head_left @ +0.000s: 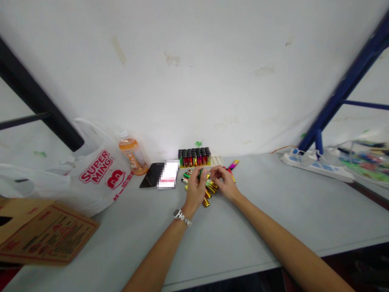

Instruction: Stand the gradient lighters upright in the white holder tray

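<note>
My left hand [196,184], with a watch [182,217] on its wrist, is closed on a lighter [199,173] that shows dark green at the fingertips. My right hand [225,181] is close beside it, with bent fingers pinched together; what they hold, if anything, is hidden. Beneath and between both hands lies a loose pile of shiny lighters [210,187], mostly gold and green, with some red. One purple and yellow lighter [234,164] sticks out past my right hand. Behind the hands, several black-topped lighters [194,157] stand upright in rows in a pale tray with holes [218,160].
Left of the pile lie a dark tablet [152,175] and a blurred white sheet [168,174]. An orange drink bottle [133,154], a white plastic bag [103,174] and a cardboard box [48,233] stand further left. A power strip [316,165] lies at the right, by a blue post [340,85].
</note>
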`<state>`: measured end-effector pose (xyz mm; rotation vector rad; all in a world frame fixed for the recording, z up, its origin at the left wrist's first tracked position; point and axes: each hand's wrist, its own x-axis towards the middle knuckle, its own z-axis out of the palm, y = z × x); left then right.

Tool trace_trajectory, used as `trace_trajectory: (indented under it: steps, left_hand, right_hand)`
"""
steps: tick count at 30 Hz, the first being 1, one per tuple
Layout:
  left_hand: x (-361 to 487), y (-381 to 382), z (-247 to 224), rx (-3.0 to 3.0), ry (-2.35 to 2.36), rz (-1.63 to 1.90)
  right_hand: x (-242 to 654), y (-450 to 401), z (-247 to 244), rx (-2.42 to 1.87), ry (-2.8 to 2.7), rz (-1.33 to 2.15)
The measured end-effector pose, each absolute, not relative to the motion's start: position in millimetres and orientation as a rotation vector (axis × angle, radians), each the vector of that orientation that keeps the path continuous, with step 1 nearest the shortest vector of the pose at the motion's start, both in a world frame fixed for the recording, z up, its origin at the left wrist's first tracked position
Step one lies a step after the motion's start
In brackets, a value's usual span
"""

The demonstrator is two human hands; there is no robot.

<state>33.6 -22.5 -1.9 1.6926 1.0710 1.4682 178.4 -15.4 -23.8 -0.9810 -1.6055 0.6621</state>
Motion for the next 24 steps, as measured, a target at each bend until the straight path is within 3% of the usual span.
trace_trajectory:
  steps: [24]
  left_hand:
    - [35.5, -21.1, -2.8, 1.767, 1.224, 1.450]
  right_hand:
    - [175.1, -15.4, -26.1, -1.000, -1.646, 0.657]
